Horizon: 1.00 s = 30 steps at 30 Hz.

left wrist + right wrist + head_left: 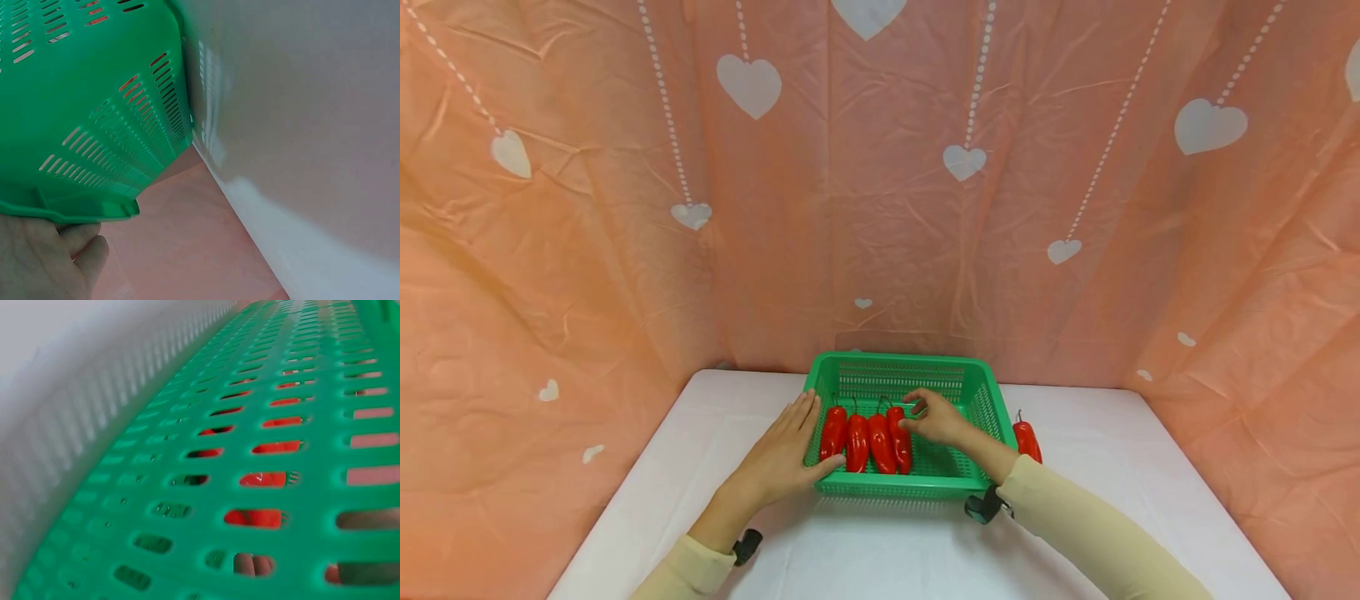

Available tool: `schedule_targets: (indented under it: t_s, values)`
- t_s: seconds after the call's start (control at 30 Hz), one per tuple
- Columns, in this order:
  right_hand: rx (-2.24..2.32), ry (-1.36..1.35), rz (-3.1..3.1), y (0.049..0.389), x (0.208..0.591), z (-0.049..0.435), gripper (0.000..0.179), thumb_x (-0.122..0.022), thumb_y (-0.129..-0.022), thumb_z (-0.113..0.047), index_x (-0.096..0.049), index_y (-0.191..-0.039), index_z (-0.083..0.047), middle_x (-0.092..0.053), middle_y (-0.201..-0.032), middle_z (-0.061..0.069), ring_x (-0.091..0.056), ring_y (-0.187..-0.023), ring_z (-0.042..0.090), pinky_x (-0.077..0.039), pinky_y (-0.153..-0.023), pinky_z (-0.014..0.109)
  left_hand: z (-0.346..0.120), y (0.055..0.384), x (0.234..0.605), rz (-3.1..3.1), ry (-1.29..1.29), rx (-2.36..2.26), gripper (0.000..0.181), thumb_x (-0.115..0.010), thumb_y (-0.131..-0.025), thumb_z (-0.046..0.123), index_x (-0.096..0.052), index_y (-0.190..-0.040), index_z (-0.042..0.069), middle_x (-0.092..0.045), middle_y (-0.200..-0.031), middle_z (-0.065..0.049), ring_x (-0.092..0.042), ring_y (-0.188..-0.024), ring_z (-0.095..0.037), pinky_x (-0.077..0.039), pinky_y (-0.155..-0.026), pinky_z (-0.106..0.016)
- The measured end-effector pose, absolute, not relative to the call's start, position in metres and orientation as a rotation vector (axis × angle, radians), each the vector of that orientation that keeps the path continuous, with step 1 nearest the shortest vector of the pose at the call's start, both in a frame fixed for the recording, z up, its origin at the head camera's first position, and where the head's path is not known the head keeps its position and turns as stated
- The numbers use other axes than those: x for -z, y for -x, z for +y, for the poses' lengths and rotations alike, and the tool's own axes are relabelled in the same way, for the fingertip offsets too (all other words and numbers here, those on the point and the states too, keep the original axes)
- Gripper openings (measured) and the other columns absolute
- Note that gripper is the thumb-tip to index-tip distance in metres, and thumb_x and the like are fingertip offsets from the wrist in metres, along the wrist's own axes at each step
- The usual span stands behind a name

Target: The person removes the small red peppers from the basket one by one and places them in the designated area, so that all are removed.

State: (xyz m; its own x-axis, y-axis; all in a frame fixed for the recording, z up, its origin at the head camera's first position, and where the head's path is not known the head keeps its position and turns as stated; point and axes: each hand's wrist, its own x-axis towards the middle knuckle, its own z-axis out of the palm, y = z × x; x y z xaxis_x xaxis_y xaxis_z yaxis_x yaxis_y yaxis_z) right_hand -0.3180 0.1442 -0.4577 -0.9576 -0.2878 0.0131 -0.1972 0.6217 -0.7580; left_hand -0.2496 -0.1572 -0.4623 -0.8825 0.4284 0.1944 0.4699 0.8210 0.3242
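Observation:
A green plastic basket [910, 482] with slotted walls stands on the white table. Inside, several glossy red peppers [857, 444] lie side by side in its left half, stems toward the back. My left hand [784, 450] rests along the left rim, fingers straight and thumb over the front corner. In the left wrist view, that hand [37, 259] lies against the basket rim [81, 215]. Reaching over the front wall, my right hand [936, 419] is at the rightmost pepper [900, 442], its fingers loosely bent and its thumb by the skin. The basket wall mostly hides it in the right wrist view.
One more red pepper [1027, 442] lies on the table just outside the basket's right side, partly hidden by the basket and the right arm. A peach curtain [880, 250] with white hearts hangs behind and beside the white table [880, 550].

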Motion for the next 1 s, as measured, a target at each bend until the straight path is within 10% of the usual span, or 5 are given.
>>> schedule_targets:
  t_s: [1.0]
  values:
    - [1.175,0.325,2.665,0.325,0.471,0.144,0.057,-0.083,-0.096,-0.015,-0.060,-0.146,-0.001,-0.068,-0.120,0.021,-0.069,-0.098,0.031,-0.061,-0.082,0.044,-0.157,0.250,0.464,-2.896,0.708,0.562,0.109,-0.053,-0.100,0.075,-0.027,-0.165,-0.008,-0.020,-0.176,-0.023,-0.015,-0.165,-0.041,-0.020,-0.132,-0.056]
